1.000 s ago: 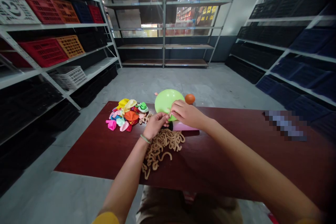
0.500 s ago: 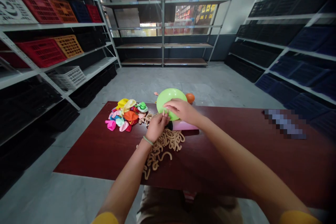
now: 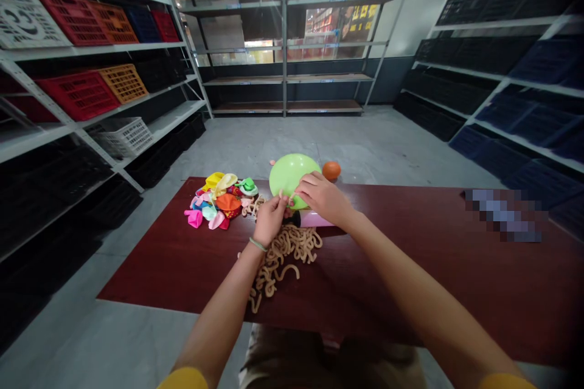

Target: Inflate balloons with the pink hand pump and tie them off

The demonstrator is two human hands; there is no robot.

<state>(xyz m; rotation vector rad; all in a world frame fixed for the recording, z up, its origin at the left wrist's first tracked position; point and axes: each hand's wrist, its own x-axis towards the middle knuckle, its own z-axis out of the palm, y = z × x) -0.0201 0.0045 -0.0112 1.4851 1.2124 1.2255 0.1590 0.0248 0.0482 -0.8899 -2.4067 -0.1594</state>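
An inflated light green balloon [image 3: 294,177] is at the far edge of the table, with its neck toward me. My left hand [image 3: 271,219] is closed in a pinch at that neck. From the right, my right hand [image 3: 325,197] comes in with fingertips pinched at the same neck, almost touching the left ones; the small bit between them is hard to see. Behind and below the hands lies a pink balloon pump [image 3: 317,219] with a black end, partly covered. Under my left wrist spreads a heap of curly tan strands [image 3: 292,243].
Flat coloured balloons [image 3: 219,200] are piled left of my hands on the dark red table [image 3: 410,267]. An orange ball-like balloon [image 3: 331,170] sits past the far edge. A blurred-out item [image 3: 502,214] lies at the right. Shelves with crates [image 3: 75,94] stand around.
My right hand has lowered and curled its fingers from nearly straight to a pinch beside the left fingertips. The green balloon has shifted slightly left.
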